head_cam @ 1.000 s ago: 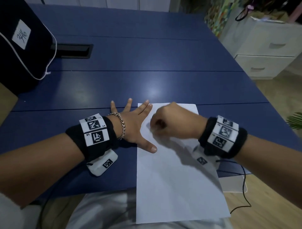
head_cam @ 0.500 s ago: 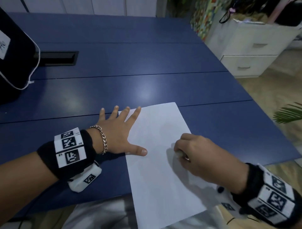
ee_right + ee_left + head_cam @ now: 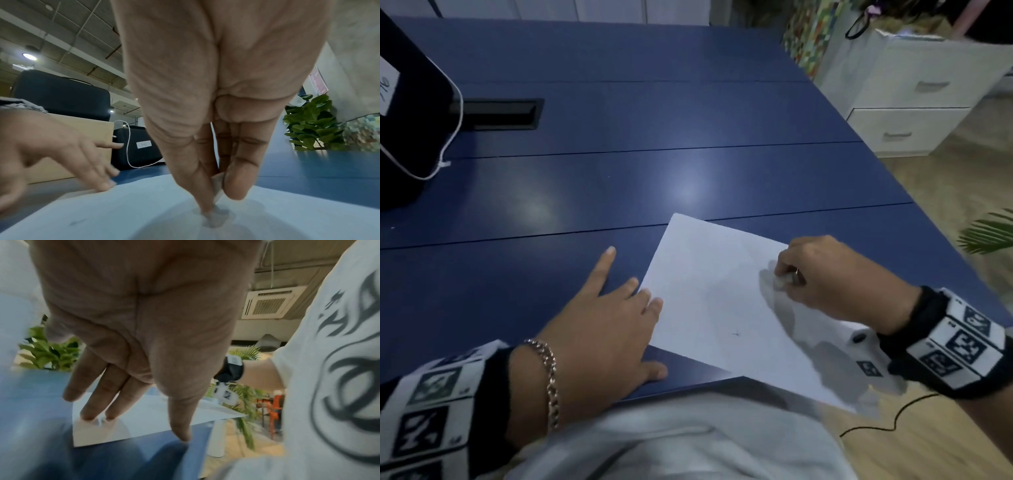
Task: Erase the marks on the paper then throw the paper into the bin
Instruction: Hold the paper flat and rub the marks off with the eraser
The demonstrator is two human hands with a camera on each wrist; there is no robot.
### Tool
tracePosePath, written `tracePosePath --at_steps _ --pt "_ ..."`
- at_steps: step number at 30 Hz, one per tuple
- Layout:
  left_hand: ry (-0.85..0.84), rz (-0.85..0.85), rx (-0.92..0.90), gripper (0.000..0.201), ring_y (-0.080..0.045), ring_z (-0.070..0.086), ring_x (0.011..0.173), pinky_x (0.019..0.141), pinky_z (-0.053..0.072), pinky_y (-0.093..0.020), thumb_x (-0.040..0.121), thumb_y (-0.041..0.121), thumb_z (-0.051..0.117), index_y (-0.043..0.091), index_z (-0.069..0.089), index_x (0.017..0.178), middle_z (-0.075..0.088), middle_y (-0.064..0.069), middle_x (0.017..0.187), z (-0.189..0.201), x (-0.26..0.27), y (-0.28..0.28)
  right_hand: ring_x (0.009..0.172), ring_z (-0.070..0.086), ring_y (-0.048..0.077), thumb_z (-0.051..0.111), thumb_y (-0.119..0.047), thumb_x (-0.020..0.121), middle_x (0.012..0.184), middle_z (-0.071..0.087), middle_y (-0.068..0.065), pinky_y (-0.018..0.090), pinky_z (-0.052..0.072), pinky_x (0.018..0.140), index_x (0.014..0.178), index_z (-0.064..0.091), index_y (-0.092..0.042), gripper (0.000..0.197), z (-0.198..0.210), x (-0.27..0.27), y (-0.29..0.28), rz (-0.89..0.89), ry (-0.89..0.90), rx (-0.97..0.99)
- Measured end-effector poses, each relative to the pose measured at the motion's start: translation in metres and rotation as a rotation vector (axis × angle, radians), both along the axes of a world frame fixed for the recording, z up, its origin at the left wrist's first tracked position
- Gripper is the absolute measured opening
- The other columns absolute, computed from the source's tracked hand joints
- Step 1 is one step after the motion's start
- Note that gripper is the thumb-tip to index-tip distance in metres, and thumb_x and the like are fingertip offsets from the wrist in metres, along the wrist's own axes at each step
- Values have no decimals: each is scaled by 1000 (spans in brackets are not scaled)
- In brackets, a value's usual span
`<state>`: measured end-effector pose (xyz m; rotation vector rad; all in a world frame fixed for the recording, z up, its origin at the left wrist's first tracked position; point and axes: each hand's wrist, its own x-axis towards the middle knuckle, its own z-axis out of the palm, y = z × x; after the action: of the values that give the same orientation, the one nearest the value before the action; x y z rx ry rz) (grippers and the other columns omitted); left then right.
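A white sheet of paper (image 3: 715,301) lies skewed on the blue table (image 3: 619,178), its near corner past the table's front edge. A small dark mark (image 3: 736,333) shows on the sheet. My right hand (image 3: 835,277) pinches a small whitish eraser (image 3: 781,281) against the paper's right part; in the right wrist view the eraser (image 3: 217,183) sits between thumb and fingers above the paper (image 3: 144,211). My left hand (image 3: 606,322) lies flat with spread fingers, two fingertips (image 3: 88,415) pressing the paper's (image 3: 144,418) left edge. No bin is in view.
A black case (image 3: 404,113) with a white cord and a label stands at the table's far left. A dark cable slot (image 3: 496,113) is set in the tabletop. White drawers (image 3: 914,102) and a plant (image 3: 989,233) stand right of the table. A cable (image 3: 876,421) runs across the floor.
The paper has turned clockwise and slid right. My right hand with the eraser moved up to the sheet's right part. My left hand shifted so only fingertips touch the left edge.
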<state>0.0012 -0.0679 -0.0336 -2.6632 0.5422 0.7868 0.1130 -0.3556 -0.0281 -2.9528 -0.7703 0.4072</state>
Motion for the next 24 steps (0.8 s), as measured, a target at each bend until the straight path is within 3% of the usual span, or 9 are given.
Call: tracePosePath --at_steps 2,3,5,6,8,11,16,21,24 --pt "14 -1 -97 81 -16 30 153 123 -21 -54 103 69 26 24 10 168 46 7 154 11 -4 -5 84 57 12 64 -16 91 90 59 -11 36 55 75 85 64 -24 11 1 6 0 11 -1 -7" --pt "-9 30 -165 78 -15 39 145 128 -9 -48 104 67 35 28 12 167 53 9 145 14 1 -3 84 57 12 65 -16 91 89 60 -11 36 56 76 85 66 -25 11 2 9 2 19 1 -7" --pt "-85 125 -336 87 -16 46 135 126 22 -39 95 71 54 32 21 165 53 9 142 11 21 9 83 61 8 67 -17 91 90 65 -13 35 57 77 89 70 -26 10 4 15 9 39 17 33" --pt "-110 164 -407 100 -18 43 139 122 30 -38 86 76 63 31 21 165 47 8 150 8 34 17 82 63 6 68 -20 92 90 68 -13 34 58 77 91 72 -28 9 5 16 15 55 31 77" --pt "-71 214 -435 129 -22 17 158 127 23 -42 71 87 70 28 8 168 16 6 173 -2 59 29 83 68 3 70 -25 94 92 73 -15 30 59 80 97 76 -30 8 6 16 33 104 70 168" --pt "44 194 -319 146 -30 -17 160 128 3 -63 60 98 63 34 -14 166 -24 14 172 -18 81 31 84 69 7 73 -23 94 95 76 -13 27 55 81 103 78 -26 11 2 13 67 219 71 221" --pt "51 192 -301 154 -34 -27 157 118 -5 -79 45 108 57 47 -30 157 -37 22 164 -37 82 28 77 63 19 66 -12 88 87 73 -4 35 53 74 98 78 -19 17 -12 25 104 298 9 198" --pt "27 208 -283 161 -37 -29 156 116 -7 -81 38 111 54 45 -34 156 -39 25 162 -42 83 32 63 53 18 63 -16 84 69 62 -6 29 36 62 73 64 -19 12 -19 11 116 446 17 206" --pt "31 215 -279 163 -36 -30 156 116 -10 -80 37 111 53 41 -33 157 -38 25 163 -43 84 32 65 55 19 64 -21 86 68 61 -6 30 39 62 70 63 -20 16 -19 -1 117 587 114 155"
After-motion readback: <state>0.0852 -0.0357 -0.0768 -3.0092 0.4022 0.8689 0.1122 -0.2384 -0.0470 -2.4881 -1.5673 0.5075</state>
